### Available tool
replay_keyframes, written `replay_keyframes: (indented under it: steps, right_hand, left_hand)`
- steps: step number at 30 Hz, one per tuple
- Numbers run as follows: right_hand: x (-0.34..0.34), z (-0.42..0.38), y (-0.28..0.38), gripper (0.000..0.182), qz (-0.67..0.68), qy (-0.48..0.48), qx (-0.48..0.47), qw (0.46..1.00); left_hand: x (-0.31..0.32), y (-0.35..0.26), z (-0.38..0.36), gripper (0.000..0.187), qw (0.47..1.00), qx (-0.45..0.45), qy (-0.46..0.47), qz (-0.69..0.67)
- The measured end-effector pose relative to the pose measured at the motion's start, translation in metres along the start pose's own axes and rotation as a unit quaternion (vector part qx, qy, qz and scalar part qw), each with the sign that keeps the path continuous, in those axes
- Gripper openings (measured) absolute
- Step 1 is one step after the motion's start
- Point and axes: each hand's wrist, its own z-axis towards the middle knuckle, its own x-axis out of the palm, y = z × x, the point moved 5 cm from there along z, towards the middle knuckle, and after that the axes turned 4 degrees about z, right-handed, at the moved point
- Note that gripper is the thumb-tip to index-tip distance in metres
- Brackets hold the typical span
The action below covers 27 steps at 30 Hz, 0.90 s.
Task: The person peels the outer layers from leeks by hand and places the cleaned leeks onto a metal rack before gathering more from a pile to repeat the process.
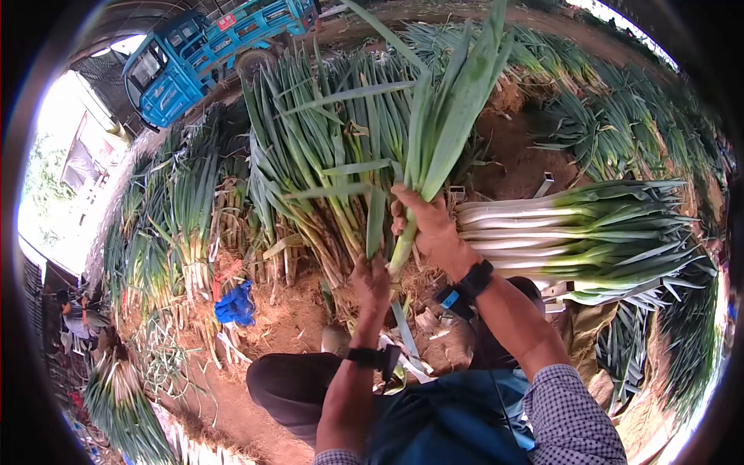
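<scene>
My right hand [428,225] is wrapped round the stalk of a large leek [452,128], whose broad green leaves fan upward. Lower down and to the left, my left hand [372,287] is closed on a strip of leek leaf [376,222] that sticks up out of the fist, close beside the stalk's pale lower end. To the right lies a stack of leeks [535,232] with clean white stalks, side by side. Just beyond my hands stands a dense bunch of untrimmed leeks [333,147] with brownish, dirty lower stalks.
More leek bundles [190,201] stand at the left, and others [612,132] at the far right. A blue cloth or bag [235,304] lies on the straw-strewn ground [287,333]. A blue three-wheeled truck [209,54] is parked at the back left. My knee [291,391] juts out below.
</scene>
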Motion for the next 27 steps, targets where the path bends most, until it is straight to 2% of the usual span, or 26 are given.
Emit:
replay_keyframes:
  steps: [2,5,7,9,11,12,15,19,20,23,25,26,27]
  right_hand:
    - [-0.004,0.006,0.004,0.028,0.008,0.028,0.015,0.999]
    - [-0.007,0.012,0.003,0.031,-0.024,0.050,0.001,0.998]
    - [-0.004,0.009,0.000,0.032,-0.045,0.042,-0.023,0.998]
    - [-0.010,0.013,-0.011,0.030,-0.052,0.023,-0.035,0.998]
    - [-0.009,0.021,-0.024,0.028,-0.047,0.014,-0.035,0.998]
    - [-0.011,0.024,-0.033,0.029,-0.063,0.020,-0.046,0.997]
    - [-0.007,0.020,-0.045,0.026,-0.064,-0.012,-0.051,0.997]
    - [-0.010,0.020,-0.045,0.026,-0.040,0.005,-0.027,0.999]
    - [-0.009,0.020,-0.044,0.025,-0.047,0.001,-0.025,0.999]
    - [-0.011,0.018,-0.041,0.024,-0.074,0.003,-0.021,0.997]
    - [-0.016,0.020,-0.044,0.026,-0.096,0.020,-0.014,0.995]
    - [-0.015,0.011,-0.029,0.035,-0.333,0.059,-0.167,0.926]
    - [-0.017,-0.007,-0.019,0.047,-0.525,0.108,-0.310,0.786]
  left_hand:
    - [-0.006,0.043,0.006,0.025,0.992,-0.100,0.073,0.016]
    - [-0.023,0.001,-0.006,0.032,0.965,-0.129,0.116,0.197]
    - [-0.028,-0.030,-0.001,0.038,0.960,0.059,0.034,0.272]
    - [-0.032,-0.056,-0.009,0.044,0.910,0.234,-0.047,0.339]
    - [-0.018,-0.083,-0.003,0.050,0.978,0.072,0.113,0.161]
    - [-0.008,-0.091,-0.003,0.053,0.980,-0.007,0.190,0.064]
    - [0.011,-0.069,0.002,0.053,0.976,-0.002,0.198,-0.092]
    - [-0.001,-0.074,-0.009,0.054,0.950,0.034,0.279,-0.135]
    - [0.000,-0.078,-0.012,0.062,0.945,0.023,0.271,-0.181]
    - [-0.002,-0.052,-0.009,0.056,0.915,0.007,0.295,-0.274]
    - [0.009,-0.058,-0.010,0.054,0.930,-0.027,0.311,-0.193]
    - [0.005,-0.062,-0.007,0.053,0.941,-0.046,0.304,-0.141]
    - [0.006,-0.067,-0.006,0.052,0.956,-0.030,0.259,-0.133]
